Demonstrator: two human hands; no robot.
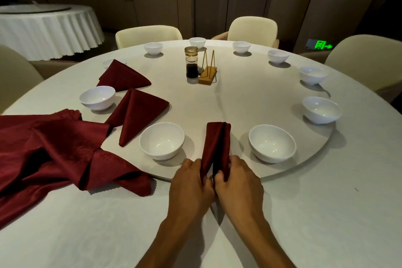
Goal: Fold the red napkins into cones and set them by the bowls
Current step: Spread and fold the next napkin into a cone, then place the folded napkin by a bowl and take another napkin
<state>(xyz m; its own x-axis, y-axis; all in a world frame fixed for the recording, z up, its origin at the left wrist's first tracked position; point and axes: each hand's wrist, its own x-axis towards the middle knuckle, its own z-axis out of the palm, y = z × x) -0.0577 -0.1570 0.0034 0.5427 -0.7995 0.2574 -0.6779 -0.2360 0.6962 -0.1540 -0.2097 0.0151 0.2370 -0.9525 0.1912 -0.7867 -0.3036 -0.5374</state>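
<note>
1. Red cloth pile (47, 154) lies loose at far left on the surface (239, 102): unfolded napkins, still to do.
2. Two finished cones: far cone (124, 76) behind the left bowl (97, 97), near cone (139, 113) between that bowl and the front-left bowl (162, 140).
3. Left hand (191, 183): fingers curled, pinching the near end of the napkin in hand (217, 143) from its left side.
4. That napkin stands as a narrow folded shape between the front-left bowl and the front-right bowl (272, 143), top edge away from the person.
5. Right hand (238, 180): fingers curled, pinching the same near end from the right.
6. Step, my read: third cone is mid-shaping. Next likely calls for tucking the base, spreading it, and releasing beside a bowl.
7. Remaining bowls around the right rim have no napkins.
</note>
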